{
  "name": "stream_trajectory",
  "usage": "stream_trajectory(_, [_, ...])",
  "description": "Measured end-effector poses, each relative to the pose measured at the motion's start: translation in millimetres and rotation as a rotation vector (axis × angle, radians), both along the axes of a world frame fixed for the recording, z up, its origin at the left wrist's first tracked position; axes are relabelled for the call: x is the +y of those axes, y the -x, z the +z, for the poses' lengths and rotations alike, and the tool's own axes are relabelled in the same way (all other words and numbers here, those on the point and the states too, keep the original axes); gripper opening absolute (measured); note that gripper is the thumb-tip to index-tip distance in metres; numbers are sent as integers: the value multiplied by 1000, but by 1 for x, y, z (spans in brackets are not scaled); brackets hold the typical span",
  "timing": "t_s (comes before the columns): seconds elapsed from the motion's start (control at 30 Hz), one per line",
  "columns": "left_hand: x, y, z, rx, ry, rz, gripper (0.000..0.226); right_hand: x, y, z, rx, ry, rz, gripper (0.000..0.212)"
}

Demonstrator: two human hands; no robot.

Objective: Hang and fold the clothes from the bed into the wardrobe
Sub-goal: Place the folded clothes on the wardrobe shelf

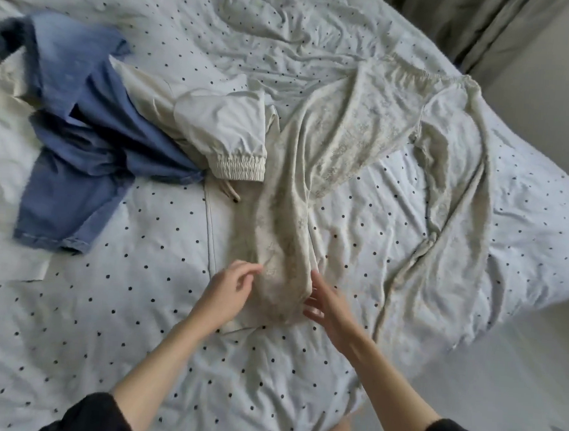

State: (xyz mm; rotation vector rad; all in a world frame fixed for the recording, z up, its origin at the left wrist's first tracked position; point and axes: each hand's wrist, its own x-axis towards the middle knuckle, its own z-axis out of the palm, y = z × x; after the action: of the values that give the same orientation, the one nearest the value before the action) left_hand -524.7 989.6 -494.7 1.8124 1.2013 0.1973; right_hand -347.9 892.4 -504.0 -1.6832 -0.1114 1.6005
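Bedding fills nearly the whole view: one bed [113,305] covered in pale fabric with small dark dots, rumpled toward the far side; one grey curtain [451,23] hangs at the upper right beyond it. Three garments lie on the cover; one long cream lace garment [357,120] stretches from the far right down toward the person, its gathered edge farthest away and its narrow near end bunched between the two hands; one blue denim garment [83,129] sprawls at the left, crumpled, well apart from the hands; one off-white piece with an elastic cuff [225,130] lies between them, partly under the denim and touching the lace piece at its cuff. Two bare forearms reach in from dark sleeves; the left hand [229,291] has fingers loosely curled, its fingertips touching the left edge of the lace end without pinching it; the right hand [326,303] has fingers spread and straight, just beside the right edge.
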Motion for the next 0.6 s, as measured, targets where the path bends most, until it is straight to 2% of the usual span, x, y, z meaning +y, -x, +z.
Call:
stream_trajectory(0.1, [27,10,-15,32,154,191,30,12,26,-1,-137,5,34,25])
stream_trajectory(0.17, [38,6,-24,-87,425,401,30,14,38,-7,-195,19,-58,14])
stream_trajectory(0.23, [44,-3,-23,-253,732,637,29,11,43,-5,-183,-2,-136,10])
stream_trajectory(0.27, [42,-8,-22,-296,846,687,26,5,45,-2,-146,-20,-182,11])
stream_trajectory(0.33, [35,-18,-16,-292,1023,701,21,-6,47,8,-50,-63,-243,19])
stream_trajectory(0.43, [23,-28,-7,-325,1253,708,37,-19,49,28,31,-145,-251,19])
stream_trajectory(0.53, [22,-29,-2,-401,1314,673,54,-27,47,47,76,-175,-258,11])
stream_trajectory(0.6, [26,-27,9,-489,1325,679,57,-30,44,62,59,-187,-257,13])
